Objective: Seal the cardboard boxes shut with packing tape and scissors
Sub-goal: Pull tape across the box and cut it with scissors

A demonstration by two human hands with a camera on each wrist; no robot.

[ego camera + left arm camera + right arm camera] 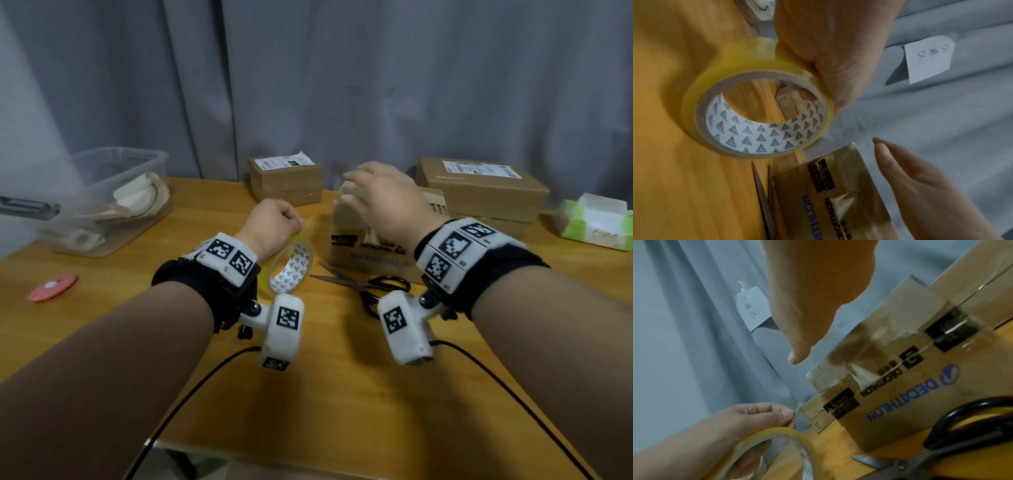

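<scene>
My left hand [274,219] grips a roll of clear yellowish packing tape [297,265] above the table; its fingers curl through the core [756,134]. A clear strip seems to run from the roll toward the Decathlon cardboard box [363,253] at centre. My right hand [380,195] lies over the box's top far edge with straight fingers [900,162], holding nothing; whether it touches the box is unclear. Black-handled scissors [346,278] lie flat on the table in front of the box [900,394], blades toward the roll.
Two more cardboard boxes with labels stand at the back, one centre [286,181] and one right [479,188]. A clear plastic bin [113,198] sits at the left, a tissue box [596,222] at the far right, a pink disc [53,282] near the left edge. Grey curtain behind.
</scene>
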